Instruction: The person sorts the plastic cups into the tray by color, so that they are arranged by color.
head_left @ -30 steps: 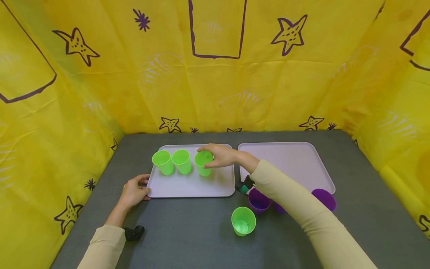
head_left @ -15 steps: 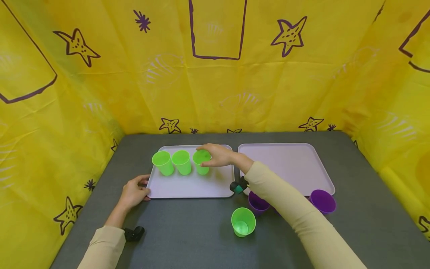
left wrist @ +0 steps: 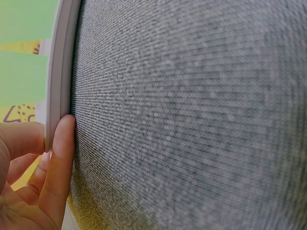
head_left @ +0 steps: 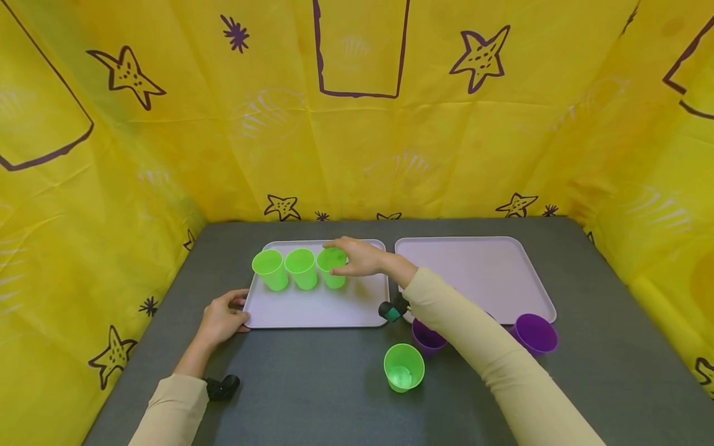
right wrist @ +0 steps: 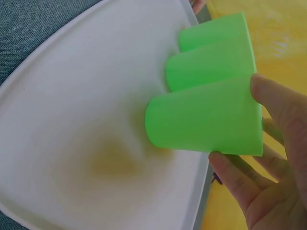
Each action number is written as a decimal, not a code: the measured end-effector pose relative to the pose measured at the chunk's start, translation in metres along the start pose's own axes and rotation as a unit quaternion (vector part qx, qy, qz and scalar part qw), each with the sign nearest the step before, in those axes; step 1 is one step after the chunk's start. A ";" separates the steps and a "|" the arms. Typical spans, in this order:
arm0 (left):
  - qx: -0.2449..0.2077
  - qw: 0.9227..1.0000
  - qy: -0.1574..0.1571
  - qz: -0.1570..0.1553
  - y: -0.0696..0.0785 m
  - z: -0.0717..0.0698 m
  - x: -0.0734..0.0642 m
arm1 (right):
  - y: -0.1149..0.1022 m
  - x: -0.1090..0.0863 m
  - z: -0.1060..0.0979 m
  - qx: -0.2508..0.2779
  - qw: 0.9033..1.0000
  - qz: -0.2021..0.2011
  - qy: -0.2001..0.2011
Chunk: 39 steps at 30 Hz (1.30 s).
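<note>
Three bright green cups stand in a row on the left pale tray (head_left: pixel 318 310). My right hand (head_left: pixel 361 257) holds the rightmost green cup (right wrist: pixel 204 117) near its rim. In the right wrist view, the thumb lies at the rim and fingers reach round the far side. Beside that cup stand the middle green cup (head_left: pixel 302 269) and the leftmost green cup (head_left: pixel 271 271). My left hand (head_left: pixel 222 320) grips the tray's left front corner. The left wrist view shows the tray's rim (left wrist: pixel 60 72) between thumb and fingers.
Another pale tray (head_left: pixel 474 266) lies on the right. A fourth-colour-matching green cup (head_left: pixel 404 368) stands on the grey table (head_left: pixel 301 390) in front. Purple cups (head_left: pixel 535 334) stand by the right tray, partly hidden by the right sleeve (head_left: pixel 491 353). Yellow cloth (head_left: pixel 357 155) encloses the table.
The rightmost green cup has moved a little left with my right hand, closer to the middle cup. The right forearm has shifted left too. My left hand has stayed at the tray corner.
</note>
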<state>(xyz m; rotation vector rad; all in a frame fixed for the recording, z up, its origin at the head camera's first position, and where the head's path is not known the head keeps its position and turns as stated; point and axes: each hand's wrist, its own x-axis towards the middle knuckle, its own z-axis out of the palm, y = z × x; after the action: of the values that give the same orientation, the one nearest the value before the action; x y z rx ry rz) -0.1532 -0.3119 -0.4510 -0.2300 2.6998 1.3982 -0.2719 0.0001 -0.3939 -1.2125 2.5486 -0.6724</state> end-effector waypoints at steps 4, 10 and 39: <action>-0.001 1.000 0.000 -0.001 0.000 0.000 0.000 | 0.000 -0.001 0.000 0.001 1.000 -0.001 -0.003; -0.001 1.000 0.000 0.000 0.000 0.000 0.000 | -0.001 -0.003 -0.002 0.008 1.000 -0.004 -0.013; 0.005 1.000 -0.004 0.000 -0.002 0.001 0.002 | -0.020 -0.065 -0.034 0.034 0.995 -0.098 -0.013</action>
<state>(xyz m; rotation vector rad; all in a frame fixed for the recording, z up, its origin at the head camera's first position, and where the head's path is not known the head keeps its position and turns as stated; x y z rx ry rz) -0.1553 -0.3128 -0.4532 -0.2232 2.6995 1.3823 -0.2317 0.0500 -0.3535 -1.4502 2.3856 -0.7737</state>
